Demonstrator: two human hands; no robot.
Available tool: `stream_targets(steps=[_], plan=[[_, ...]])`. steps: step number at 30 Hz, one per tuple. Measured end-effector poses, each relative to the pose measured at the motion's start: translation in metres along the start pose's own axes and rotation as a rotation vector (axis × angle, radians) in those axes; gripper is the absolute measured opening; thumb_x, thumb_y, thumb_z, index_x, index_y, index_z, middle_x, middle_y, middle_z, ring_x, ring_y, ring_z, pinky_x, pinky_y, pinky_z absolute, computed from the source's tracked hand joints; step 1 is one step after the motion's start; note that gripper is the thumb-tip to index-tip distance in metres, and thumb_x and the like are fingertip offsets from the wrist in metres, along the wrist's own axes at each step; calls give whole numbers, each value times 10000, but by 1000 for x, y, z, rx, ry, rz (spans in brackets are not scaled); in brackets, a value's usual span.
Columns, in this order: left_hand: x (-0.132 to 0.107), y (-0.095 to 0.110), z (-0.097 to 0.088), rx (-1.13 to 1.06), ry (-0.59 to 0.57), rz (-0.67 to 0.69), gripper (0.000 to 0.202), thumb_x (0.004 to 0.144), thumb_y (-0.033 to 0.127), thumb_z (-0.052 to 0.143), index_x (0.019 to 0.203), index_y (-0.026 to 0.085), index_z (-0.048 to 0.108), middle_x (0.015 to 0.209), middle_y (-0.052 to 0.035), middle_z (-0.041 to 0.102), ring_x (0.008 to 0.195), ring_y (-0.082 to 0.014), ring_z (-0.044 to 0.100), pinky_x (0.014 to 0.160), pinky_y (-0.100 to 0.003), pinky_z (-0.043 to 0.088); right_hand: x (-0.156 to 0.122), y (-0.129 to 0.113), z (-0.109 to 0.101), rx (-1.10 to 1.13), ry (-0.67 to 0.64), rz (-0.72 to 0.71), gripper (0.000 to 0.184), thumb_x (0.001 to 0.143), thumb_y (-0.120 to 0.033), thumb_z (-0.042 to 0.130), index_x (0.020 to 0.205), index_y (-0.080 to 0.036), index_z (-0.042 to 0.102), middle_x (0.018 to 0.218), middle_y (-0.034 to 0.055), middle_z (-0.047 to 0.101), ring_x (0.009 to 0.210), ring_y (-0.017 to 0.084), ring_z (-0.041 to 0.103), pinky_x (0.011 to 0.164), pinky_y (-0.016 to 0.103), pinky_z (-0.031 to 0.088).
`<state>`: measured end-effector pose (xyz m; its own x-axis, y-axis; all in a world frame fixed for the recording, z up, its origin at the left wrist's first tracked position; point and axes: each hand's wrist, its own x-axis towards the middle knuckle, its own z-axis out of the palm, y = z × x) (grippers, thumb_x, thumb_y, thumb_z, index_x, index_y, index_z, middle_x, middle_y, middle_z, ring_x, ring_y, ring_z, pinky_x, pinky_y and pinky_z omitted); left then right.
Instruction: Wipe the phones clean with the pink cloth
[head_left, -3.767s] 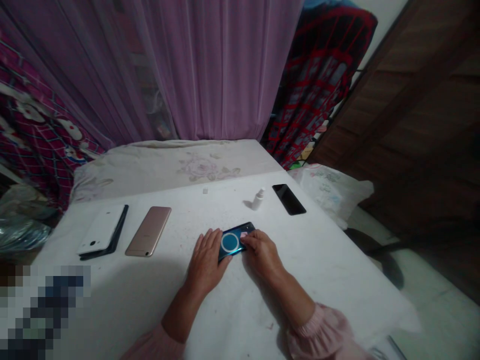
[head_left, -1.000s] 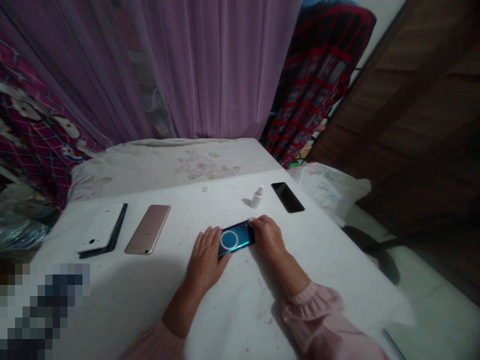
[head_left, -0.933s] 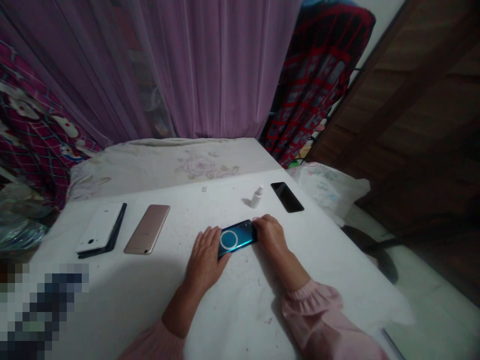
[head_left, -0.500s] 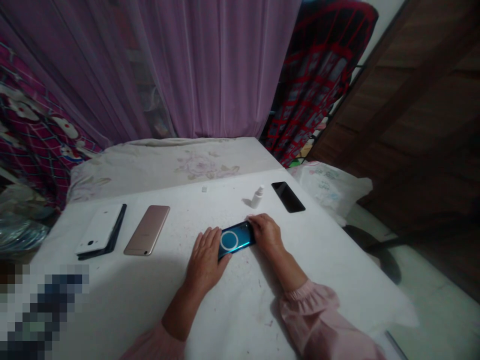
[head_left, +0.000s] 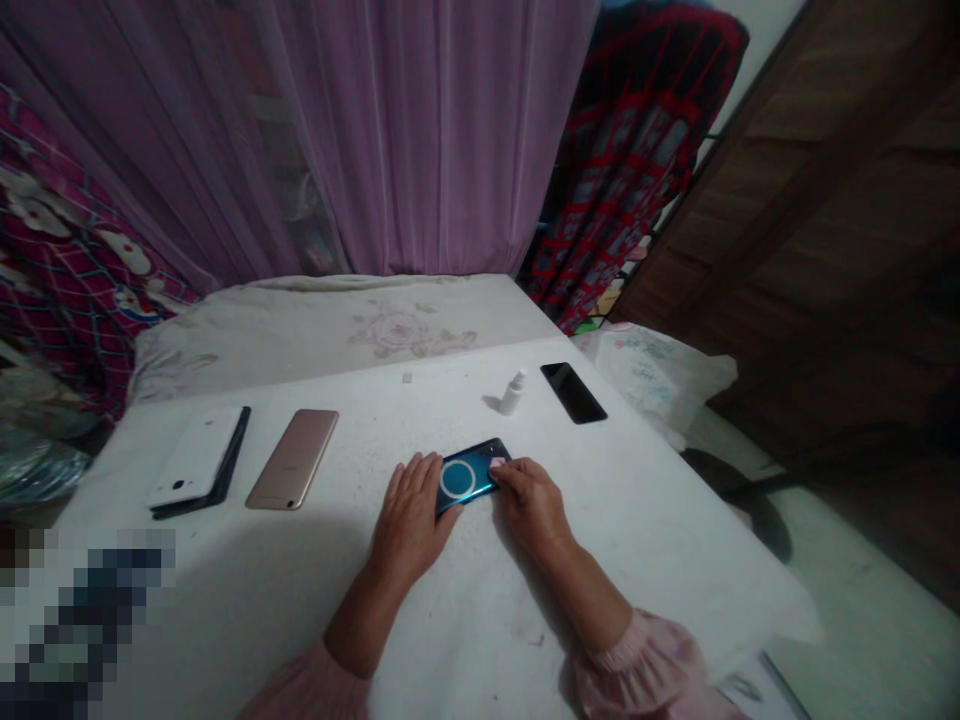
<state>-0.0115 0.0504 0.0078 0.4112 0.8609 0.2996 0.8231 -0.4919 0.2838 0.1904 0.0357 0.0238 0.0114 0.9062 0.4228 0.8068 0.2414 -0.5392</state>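
Teal phone [head_left: 466, 476] lies between left hand [head_left: 411, 519] and right hand [head_left: 531, 506], bottle [head_left: 513, 393] beyond.

Nothing legible anywhere. The printing on the crumpled white plastic bag [head_left: 652, 378] past the far right corner of the white-covered table [head_left: 660, 520] is too blurred to read. The tiny mark on the rose-gold smartphone [head_left: 291, 459] is too small. The teal smartphone [head_left: 469, 476] shows only a pale ring, no characters.
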Motion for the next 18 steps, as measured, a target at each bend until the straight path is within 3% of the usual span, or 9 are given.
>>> stream_targets(steps=[4,9,12,18], plan=[[1,-1,-1,-8,-19,1,572,937,423,454,1425,137,367,1435,-145,498,1367,-309,400,1129,-513,295,32,11,7,-79,-6,41,220,898,-207,546,890,-210,766,801,51,678,792,184,630,707,263,497],[1,-1,-2,-4,-28,-1,584,933,432,461,1421,125,373,1433,-152,499,1365,-312,402,1127,-513,297,60,21,17,-105,-40,55,222,876,-161,560,911,-232,767,913,50,733,868,198,649,795,298,504],[1,1,-2,6,-27,-10,577,931,424,463,1415,122,381,1429,-153,504,1360,-316,409,1125,-520,300,51,23,15,-78,-5,39,228,894,-182,543,931,-238,760,939,47,740,881,197,655,815,310,509],[1,1,0,4,-6,-9,569,935,426,458,1411,123,388,1426,-153,508,1356,-320,412,1126,-520,297,4,23,2,-23,84,31,254,923,-225,501,979,-231,749,947,64,724,882,193,660,776,298,534]])
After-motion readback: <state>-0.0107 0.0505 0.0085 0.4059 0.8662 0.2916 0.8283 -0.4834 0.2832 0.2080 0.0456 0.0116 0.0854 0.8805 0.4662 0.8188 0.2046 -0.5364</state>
